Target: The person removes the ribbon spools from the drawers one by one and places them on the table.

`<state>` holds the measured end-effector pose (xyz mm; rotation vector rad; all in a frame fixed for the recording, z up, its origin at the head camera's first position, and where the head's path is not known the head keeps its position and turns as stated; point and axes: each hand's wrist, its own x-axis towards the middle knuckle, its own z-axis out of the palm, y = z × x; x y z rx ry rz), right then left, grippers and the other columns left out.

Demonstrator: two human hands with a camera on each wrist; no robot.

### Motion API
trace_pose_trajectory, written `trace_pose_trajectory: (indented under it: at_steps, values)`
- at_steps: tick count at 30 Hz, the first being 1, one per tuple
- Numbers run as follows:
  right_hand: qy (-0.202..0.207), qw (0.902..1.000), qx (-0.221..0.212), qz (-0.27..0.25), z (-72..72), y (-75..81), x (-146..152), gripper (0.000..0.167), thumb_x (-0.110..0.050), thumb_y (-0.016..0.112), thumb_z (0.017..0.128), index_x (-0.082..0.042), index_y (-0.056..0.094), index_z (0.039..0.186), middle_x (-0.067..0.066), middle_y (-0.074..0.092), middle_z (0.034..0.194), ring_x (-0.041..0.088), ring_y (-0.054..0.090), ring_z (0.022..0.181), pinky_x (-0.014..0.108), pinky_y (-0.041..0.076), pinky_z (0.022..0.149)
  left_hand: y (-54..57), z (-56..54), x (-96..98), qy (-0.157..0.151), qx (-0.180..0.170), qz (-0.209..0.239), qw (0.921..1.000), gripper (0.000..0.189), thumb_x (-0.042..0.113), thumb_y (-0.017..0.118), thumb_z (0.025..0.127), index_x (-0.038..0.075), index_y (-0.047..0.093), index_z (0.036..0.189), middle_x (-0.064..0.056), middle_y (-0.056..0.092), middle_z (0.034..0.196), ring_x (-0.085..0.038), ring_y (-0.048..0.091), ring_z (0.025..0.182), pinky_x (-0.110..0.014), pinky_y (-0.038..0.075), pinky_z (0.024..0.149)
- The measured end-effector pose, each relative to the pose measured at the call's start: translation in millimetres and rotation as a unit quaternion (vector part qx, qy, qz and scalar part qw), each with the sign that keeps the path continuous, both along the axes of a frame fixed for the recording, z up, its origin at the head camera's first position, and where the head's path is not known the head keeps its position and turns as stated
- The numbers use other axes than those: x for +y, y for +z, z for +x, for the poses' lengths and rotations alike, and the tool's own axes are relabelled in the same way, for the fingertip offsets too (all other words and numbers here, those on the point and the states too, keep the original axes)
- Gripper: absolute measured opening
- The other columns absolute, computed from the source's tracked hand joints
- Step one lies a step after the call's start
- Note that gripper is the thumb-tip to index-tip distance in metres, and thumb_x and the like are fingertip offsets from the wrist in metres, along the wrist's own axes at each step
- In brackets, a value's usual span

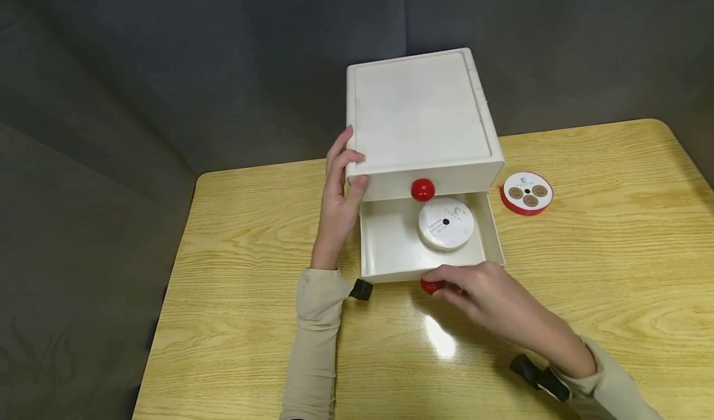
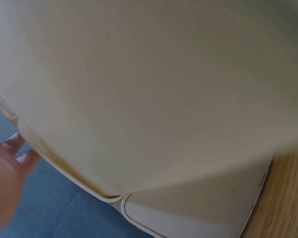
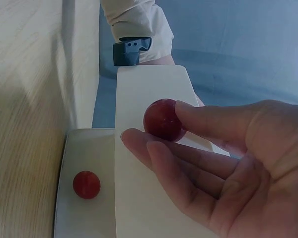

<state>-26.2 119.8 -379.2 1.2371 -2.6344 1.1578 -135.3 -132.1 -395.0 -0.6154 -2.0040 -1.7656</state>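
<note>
One white box [image 1: 415,110] had two drawers [image 1: 390,240], each with one red knob [image 1: 423,189]. The right hand [image 1: 491,296] pinched the knob of the pulled-out lower drawer. One white roll [image 1: 446,233] lay inside; one red ribbon roll [image 1: 527,183] lay on the table [image 1: 251,296]. The left hand [image 1: 339,203] curled its fingers over the box's edge.

The bare left hand [image 1: 341,200] emerges from a beige left sleeve [image 1: 313,339], deeply wrinkled along the forearm. Its cuff carries a dark, boxy fitting [image 1: 361,289] with two small dots. The bare right hand [image 1: 474,290] has a matching beige right sleeve [image 1: 610,383] and a longer, two-part black attachment [image 1: 552,384].
</note>
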Motion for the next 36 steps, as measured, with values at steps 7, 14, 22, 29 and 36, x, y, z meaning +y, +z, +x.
trace_pose_trajectory:
  at_steps: [7, 14, 22, 29, 36]
  values:
    - [-0.003, 1.0000, 0.003, 0.002, 1.3, -1.5, 0.1, 0.029, 0.009, 0.079, 0.084, -0.008, 0.076, 0.107, -0.001, 0.078, 0.094, 0.014, 0.074, 0.084, 0.031, 0.061, 0.071, -1.2, -0.2, -0.3, -0.001, -0.005, 0.003, 1.0000, 0.053, 0.056, 0.055, 0.103, 0.005, 0.051, 0.120, -0.016, 0.028, 0.165, -0.025, 0.025, 0.154, -0.043, 0.024, 0.124]
    - [-0.003, 1.0000, 0.003, 0.008, 2.3, -1.0, -0.2, 0.028, 0.008, 0.078, 0.084, -0.008, 0.075, 0.107, -0.003, 0.077, 0.094, 0.012, 0.074, 0.084, 0.031, 0.061, 0.071, -0.6, 0.1, -1.5, -0.002, -0.006, -0.006, 1.0000, 0.052, 0.055, 0.055, 0.103, 0.007, 0.052, 0.120, -0.016, 0.028, 0.165, -0.024, 0.025, 0.154, -0.043, 0.022, 0.124]
    - [0.000, 0.9998, -0.002, 0.021, 2.9, 1.9, -0.6, 0.026, 0.008, 0.077, 0.086, -0.009, 0.075, 0.106, -0.003, 0.077, 0.093, 0.012, 0.073, 0.083, 0.030, 0.061, 0.071, 2.7, 0.2, -10.1, -0.035, -0.011, -0.024, 0.9990, 0.057, 0.057, 0.055, 0.102, 0.005, 0.050, 0.124, -0.013, 0.024, 0.167, -0.022, 0.024, 0.154, -0.045, 0.023, 0.124]
    - [0.007, 0.9996, 0.007, 0.027, 5.4, 2.7, -1.1, 0.026, 0.007, 0.077, 0.086, -0.010, 0.075, 0.106, -0.005, 0.076, 0.092, 0.009, 0.072, 0.082, 0.031, 0.060, 0.071, 4.2, -1.4, -14.5, -0.048, 0.000, -0.030, 0.9984, 0.057, 0.054, 0.055, 0.103, 0.001, 0.050, 0.125, -0.017, 0.024, 0.167, -0.024, 0.023, 0.154, -0.044, 0.026, 0.123]
    - [0.010, 0.9993, 0.033, 0.014, 10.0, -1.5, -0.3, 0.029, 0.008, 0.078, 0.083, -0.010, 0.074, 0.105, -0.004, 0.076, 0.092, 0.007, 0.071, 0.080, 0.030, 0.060, 0.068, 1.1, -2.9, -11.9, -0.041, 0.009, -0.020, 0.9989, 0.056, 0.053, 0.055, 0.104, 0.001, 0.050, 0.125, -0.020, 0.025, 0.165, -0.026, 0.027, 0.153, -0.043, 0.028, 0.121]
